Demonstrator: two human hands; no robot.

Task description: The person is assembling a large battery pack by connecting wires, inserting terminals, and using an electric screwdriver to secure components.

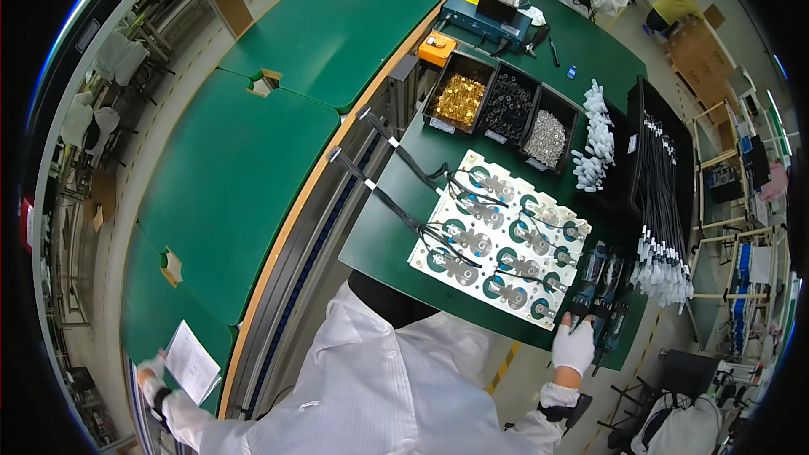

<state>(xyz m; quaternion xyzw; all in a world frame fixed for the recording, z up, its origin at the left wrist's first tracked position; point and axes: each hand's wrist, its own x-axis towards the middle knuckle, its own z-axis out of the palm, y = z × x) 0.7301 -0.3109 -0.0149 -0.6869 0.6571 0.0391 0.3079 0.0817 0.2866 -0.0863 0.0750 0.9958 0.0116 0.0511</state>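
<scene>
My right hand, in a white glove with bare fingertips, is at the front right of the workbench. Its fingers close around the near end of a dark electric screwdriver, one of several lying side by side. Left of it lies a white fixture plate with rows of grey metal parts on green round pads. Black cables run from the plate over the bench's left edge. Far to the left, my gloved left hand is beside a stack of printed paper sheets; its fingers are blurred.
Black bins hold brass parts, black rings and silver fasteners. White connectors and a tray of black cables lie on the right. A conveyor rail separates the workbench from green tables.
</scene>
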